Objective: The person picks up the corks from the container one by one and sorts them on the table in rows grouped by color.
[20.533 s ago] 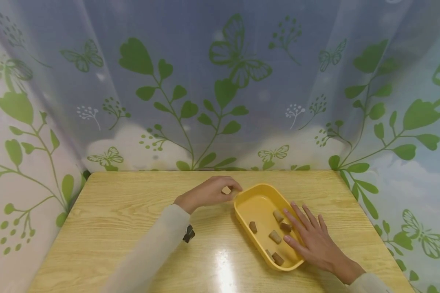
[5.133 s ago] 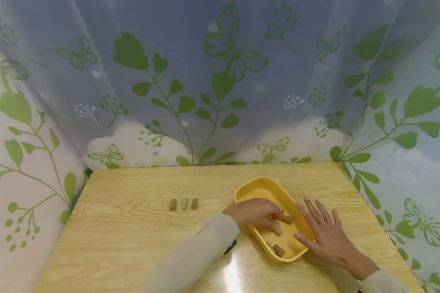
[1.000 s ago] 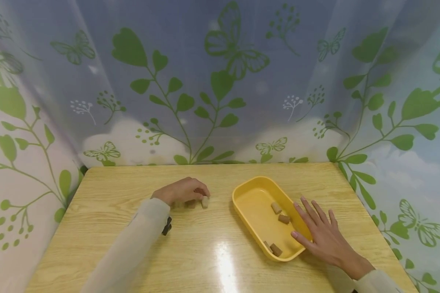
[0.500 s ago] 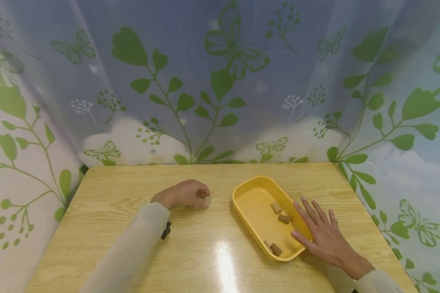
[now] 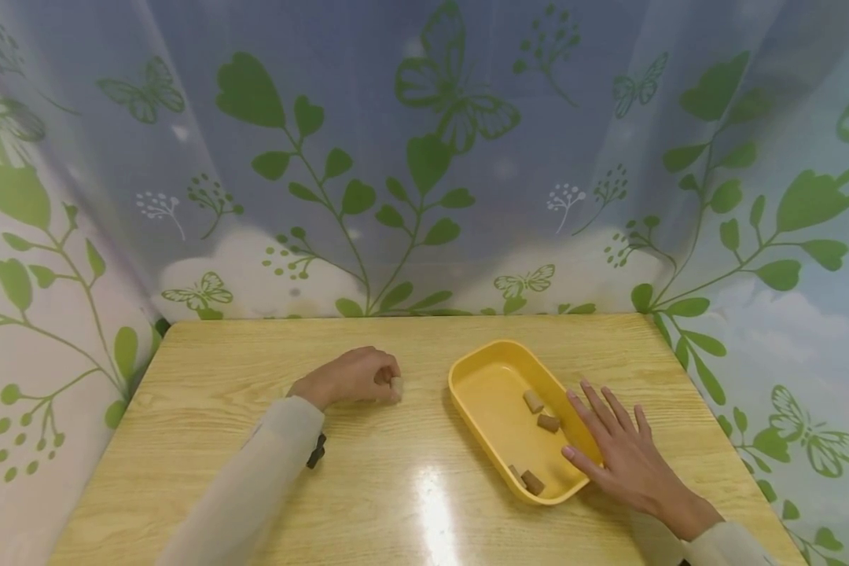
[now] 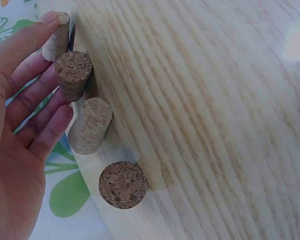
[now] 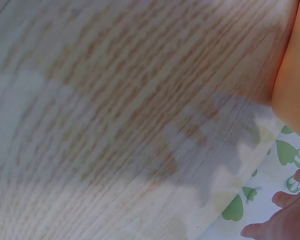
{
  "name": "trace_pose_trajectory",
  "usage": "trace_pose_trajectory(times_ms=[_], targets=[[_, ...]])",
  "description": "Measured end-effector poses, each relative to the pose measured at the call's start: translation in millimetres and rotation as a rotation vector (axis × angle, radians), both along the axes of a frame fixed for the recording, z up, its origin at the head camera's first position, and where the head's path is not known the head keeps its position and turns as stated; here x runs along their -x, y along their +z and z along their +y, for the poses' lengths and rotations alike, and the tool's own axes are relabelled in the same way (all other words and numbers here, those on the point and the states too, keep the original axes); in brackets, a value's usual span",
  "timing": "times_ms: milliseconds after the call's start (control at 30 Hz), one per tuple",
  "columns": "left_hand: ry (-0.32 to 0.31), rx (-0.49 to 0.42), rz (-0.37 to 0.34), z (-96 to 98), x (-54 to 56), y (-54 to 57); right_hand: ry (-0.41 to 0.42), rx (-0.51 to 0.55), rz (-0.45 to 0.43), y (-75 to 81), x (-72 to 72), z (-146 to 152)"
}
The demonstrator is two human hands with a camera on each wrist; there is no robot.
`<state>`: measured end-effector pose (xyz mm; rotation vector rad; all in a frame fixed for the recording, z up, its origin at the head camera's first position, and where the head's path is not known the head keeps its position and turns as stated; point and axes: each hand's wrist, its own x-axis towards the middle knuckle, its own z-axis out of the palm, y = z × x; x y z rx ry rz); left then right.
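My left hand [image 5: 354,376] is over the left-middle of the table and pinches a pale cork stopper [image 5: 397,387] between thumb and fingers. In the left wrist view that pale cork stands at the end of a row. After it come a dark cork [image 6: 73,75], a pale cork [image 6: 91,125] and a dark cork [image 6: 122,185]; in the head view the hand hides these three. My right hand [image 5: 622,456] rests with spread fingers on the right rim of a yellow tray [image 5: 484,393]. Inside the tray lie several corks, among them a pale one [image 5: 533,402] and a dark one [image 5: 548,423].
The tray stands at a slant on a wood-grain table [image 5: 269,472]. Behind the table hangs a patterned curtain [image 5: 368,157], and more printed fabric is at both sides. Another dark cork [image 5: 533,482] lies near the tray's front end.
About five seconds ago my left hand was in the tray at a pale cork; it has since carried it left to the row. Lately it has shifted only slightly. The right hand stays on the rim.
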<state>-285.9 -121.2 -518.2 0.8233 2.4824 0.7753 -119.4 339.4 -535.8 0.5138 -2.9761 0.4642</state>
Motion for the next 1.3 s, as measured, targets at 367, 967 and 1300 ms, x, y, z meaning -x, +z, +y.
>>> trace_pose_trajectory(times_ms=[367, 967, 1300], targets=[[-0.038, 0.008, 0.054, -0.6, 0.9, -1.9, -0.005, 0.0, 0.001, -0.7, 0.0, -0.2], [-0.035, 0.04, 0.078, -1.3, 0.6, -2.8, -0.003, -0.006, 0.0, -1.3, 0.0, 0.8], [0.011, 0.001, 0.077, 0.0, 2.0, 1.5, 0.001, 0.001, -0.004, -0.3, 0.0, 0.5]])
